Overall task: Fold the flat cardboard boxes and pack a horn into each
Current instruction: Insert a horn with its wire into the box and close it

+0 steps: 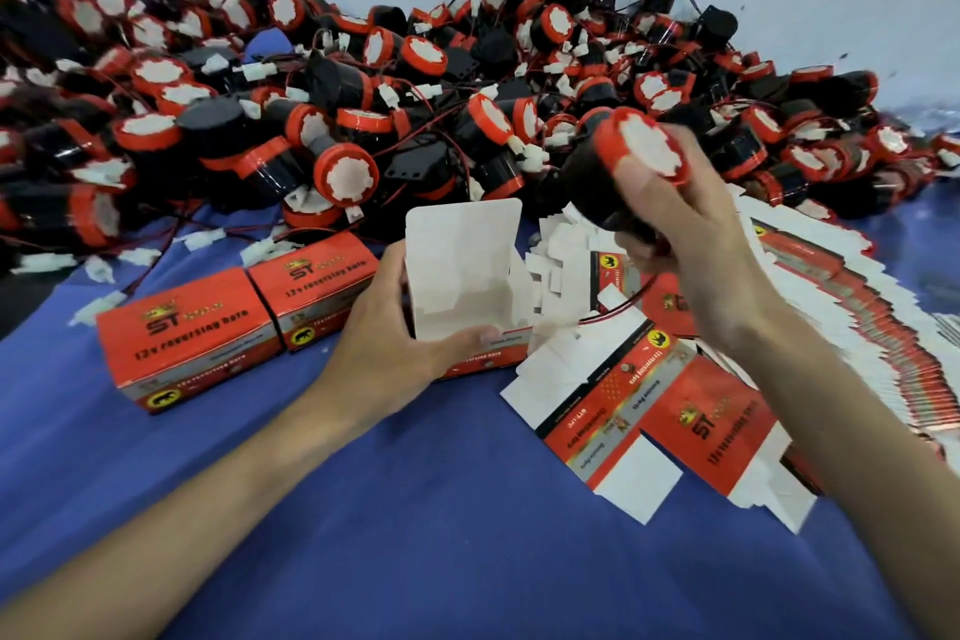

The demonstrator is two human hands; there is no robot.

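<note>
Left hand (384, 348) has its fingers (467, 335) wrapped round the open box (462, 270), which stands on the blue counter (467, 509) with its white lid flap up and the thumb across its front wall. Right hand (696, 244) is raised just right of that box, gripping a tilted black horn (623, 172) with a red cap, its wire hanging toward the flat boxes (665, 421) fanned out on the right. Behind, a big pile of horns (311, 83) runs along the wall, and two closed boxes (187, 343) sit side by side at the left.
</note>
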